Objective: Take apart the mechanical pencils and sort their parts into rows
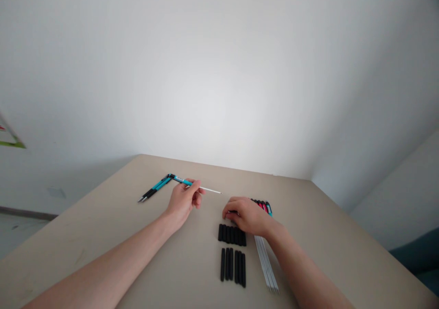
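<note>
My left hand (185,198) is closed round a blue pen barrel (183,181), from which a thin white refill (211,190) sticks out to the right. My right hand (245,215) is bent over the table just above a row of short black grips (232,235); its fingertips are curled, and whatever lies between them is too small to tell. Below that row lie several longer black pieces (233,267). Several white refills (266,265) lie side by side under and beside my right wrist. Behind that hand, red and blue pen barrels (264,206) are partly hidden.
Two assembled blue and black pens (154,189) lie at the left back of the beige table (137,235). A white wall (212,71) stands behind the table. A dark teal object (418,254) shows at the right edge, beyond the table.
</note>
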### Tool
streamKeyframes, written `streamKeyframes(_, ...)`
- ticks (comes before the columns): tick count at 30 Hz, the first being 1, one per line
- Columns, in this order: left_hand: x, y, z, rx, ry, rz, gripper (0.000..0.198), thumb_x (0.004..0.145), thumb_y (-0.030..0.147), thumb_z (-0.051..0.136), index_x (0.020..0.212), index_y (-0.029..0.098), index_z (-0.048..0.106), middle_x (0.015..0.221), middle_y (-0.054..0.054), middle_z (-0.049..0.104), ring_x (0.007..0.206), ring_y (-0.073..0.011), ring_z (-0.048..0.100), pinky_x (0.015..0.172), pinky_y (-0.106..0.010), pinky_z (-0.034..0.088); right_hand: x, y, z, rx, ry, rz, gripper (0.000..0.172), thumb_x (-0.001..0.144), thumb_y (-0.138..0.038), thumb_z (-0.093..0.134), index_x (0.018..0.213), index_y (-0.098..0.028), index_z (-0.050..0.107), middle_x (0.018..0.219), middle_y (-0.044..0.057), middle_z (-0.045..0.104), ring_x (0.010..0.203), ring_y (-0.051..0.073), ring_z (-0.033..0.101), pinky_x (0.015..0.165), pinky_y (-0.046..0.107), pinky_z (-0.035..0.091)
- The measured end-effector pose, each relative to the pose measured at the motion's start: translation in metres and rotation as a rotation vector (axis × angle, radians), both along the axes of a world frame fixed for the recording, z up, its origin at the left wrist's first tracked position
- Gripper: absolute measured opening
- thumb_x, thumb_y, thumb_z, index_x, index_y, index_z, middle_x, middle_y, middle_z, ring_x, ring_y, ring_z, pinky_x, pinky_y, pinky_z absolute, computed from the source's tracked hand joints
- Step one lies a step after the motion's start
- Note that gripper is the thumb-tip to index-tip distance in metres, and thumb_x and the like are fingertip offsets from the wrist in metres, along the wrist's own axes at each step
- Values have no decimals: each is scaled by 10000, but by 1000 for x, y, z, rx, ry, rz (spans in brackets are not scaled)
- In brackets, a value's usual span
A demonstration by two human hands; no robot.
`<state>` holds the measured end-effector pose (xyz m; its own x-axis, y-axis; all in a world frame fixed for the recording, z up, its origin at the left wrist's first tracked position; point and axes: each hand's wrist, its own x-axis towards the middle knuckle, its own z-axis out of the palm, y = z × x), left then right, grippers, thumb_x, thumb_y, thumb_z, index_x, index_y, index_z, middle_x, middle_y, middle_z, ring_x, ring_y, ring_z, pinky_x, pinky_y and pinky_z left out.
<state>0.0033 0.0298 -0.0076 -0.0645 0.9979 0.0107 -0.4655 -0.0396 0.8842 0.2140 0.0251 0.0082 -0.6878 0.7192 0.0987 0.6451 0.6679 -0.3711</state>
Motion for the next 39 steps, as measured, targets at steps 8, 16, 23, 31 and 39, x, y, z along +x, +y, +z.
streamKeyframes(8, 0, 0, -1, -5, 12, 0, 327, 646, 356, 758, 722, 162, 506, 591, 13, 630, 356, -54, 454, 318, -164, 351, -2, -4, 4, 27, -62, -9, 260, 801, -104, 537, 888, -251, 733, 838, 24, 650, 783, 141, 608, 715, 221, 411)
streamKeyframes(16, -2, 2, -2, -2, 17, -4, 332, 653, 357, 756, 724, 172, 490, 599, 15, 633, 359, -55, 460, 319, -162, 345, 1, -5, 10, 124, -73, -67, 397, 744, -31, 465, 899, -265, 745, 778, 18, 607, 731, 138, 578, 654, 227, 369)
streamKeyframes(23, -2, 0, 0, -6, 13, -1, 343, 642, 356, 760, 726, 177, 480, 590, 23, 628, 351, -55, 455, 314, -163, 339, 3, -7, 13, 65, -88, -44, 502, 606, -3, 446, 849, -300, 770, 716, 3, 580, 648, 121, 533, 602, 223, 335)
streamKeyframes(31, -2, 0, 0, 2, 9, -2, 330, 646, 354, 755, 728, 176, 490, 588, 25, 628, 340, -58, 454, 314, -170, 337, 1, -7, 14, 64, -120, -18, 517, 609, -21, 445, 885, -315, 769, 711, 9, 582, 637, 125, 519, 583, 234, 310)
streamKeyframes(39, -2, -1, 1, -3, 6, -1, 323, 645, 336, 759, 730, 176, 492, 590, 31, 623, 341, -54, 455, 317, -166, 329, 3, -7, 17, 69, -158, -76, 490, 601, -4, 448, 820, -293, 779, 708, 15, 598, 661, 143, 542, 585, 240, 326)
